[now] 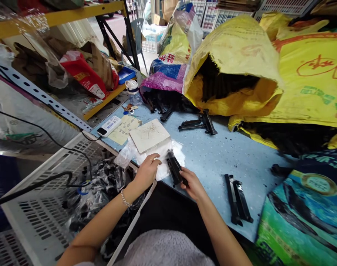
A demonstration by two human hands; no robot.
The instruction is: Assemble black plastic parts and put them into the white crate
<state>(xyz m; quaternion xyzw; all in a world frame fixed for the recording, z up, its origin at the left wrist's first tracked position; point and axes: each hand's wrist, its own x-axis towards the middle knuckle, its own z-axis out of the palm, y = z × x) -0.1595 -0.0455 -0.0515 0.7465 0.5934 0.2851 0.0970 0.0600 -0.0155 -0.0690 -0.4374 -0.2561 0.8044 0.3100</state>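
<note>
My right hand [192, 181] holds a black plastic part [174, 168], its fingers wrapped round the lower end, above the front edge of the blue table. Just left of it, my left hand [148, 170] rests over a stack of clear plastic bags [164, 157], thumb and fingers pressed together; whether a bag is pinched between them is too small to tell. A white tile-like slab [150, 135] lies on the back of that stack. Two more black parts [237, 199] lie side by side on the table to the right.
Yellow sacks [240, 48] and a purple sack [168, 75] of black parts line the table's back. A white crate [43, 207] with bagged parts stands left. On the blue table [209, 159] are a white device [109, 126], a note and a bottle [133, 92].
</note>
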